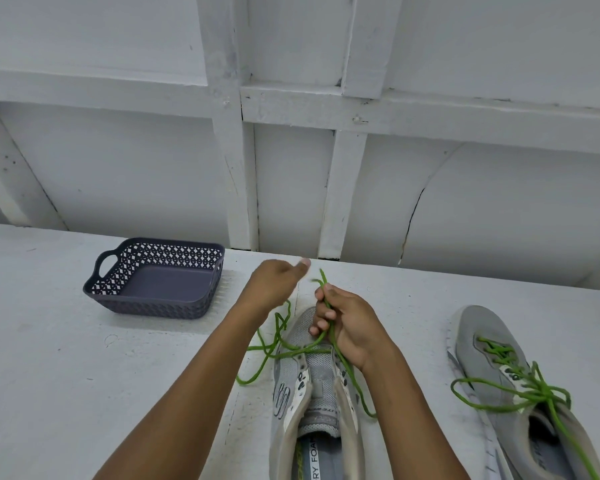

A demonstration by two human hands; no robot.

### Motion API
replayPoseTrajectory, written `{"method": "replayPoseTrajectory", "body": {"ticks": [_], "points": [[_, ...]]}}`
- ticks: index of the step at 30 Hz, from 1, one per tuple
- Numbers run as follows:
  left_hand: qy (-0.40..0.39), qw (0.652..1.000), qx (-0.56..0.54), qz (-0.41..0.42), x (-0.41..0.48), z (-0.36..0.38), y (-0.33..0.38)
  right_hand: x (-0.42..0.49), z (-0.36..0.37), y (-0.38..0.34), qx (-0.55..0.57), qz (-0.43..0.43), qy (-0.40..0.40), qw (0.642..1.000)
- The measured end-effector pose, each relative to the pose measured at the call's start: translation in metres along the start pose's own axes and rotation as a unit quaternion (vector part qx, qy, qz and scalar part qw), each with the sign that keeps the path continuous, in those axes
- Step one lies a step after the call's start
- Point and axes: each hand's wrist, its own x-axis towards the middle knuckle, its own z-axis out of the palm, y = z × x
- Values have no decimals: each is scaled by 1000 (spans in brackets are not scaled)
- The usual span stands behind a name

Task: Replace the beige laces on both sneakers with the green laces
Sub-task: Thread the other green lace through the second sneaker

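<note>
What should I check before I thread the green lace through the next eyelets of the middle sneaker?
1. The right hand grips the green lace: ok.
2. The left hand holds the other lace end: cannot tell.
3. The lace runs through the lowest eyelets of the middle sneaker: ok.
4. The upper eyelets are free of beige lace: ok.
5. Both lace halves are equal in length: cannot tell.
6. The right-side sneaker is laced in green: ok.

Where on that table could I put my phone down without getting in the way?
Bare table lies nearer than the basket, on the left, and in a strip between the middle sneaker and the right sneaker. The basket's floor is bare too. It's crowded at the middle sneaker's toe: left hand, right hand and loose green lace.
</note>
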Motion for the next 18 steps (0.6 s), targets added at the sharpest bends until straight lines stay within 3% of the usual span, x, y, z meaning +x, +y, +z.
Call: {"method": "replayPoseTrajectory", "body": {"ticks": [4,10,13,16,18], "points": [[-93,993,-72,15,-21,3,-1,0,0,-1,-20,2,-20,1000],[-89,983,-160,18,-23,3,3,-4,3,-3,-75,20,-48,996],[-39,969,-245,1,-17,-1,9,-5,2,-3,-71,24,-52,996],[6,883,-464,-74,1,-17,11,-7,-2,-2,-68,29,-57,996],[35,838,-537,-86,11,-29,7,-7,-3,-1,-71,28,-58,995]]}}
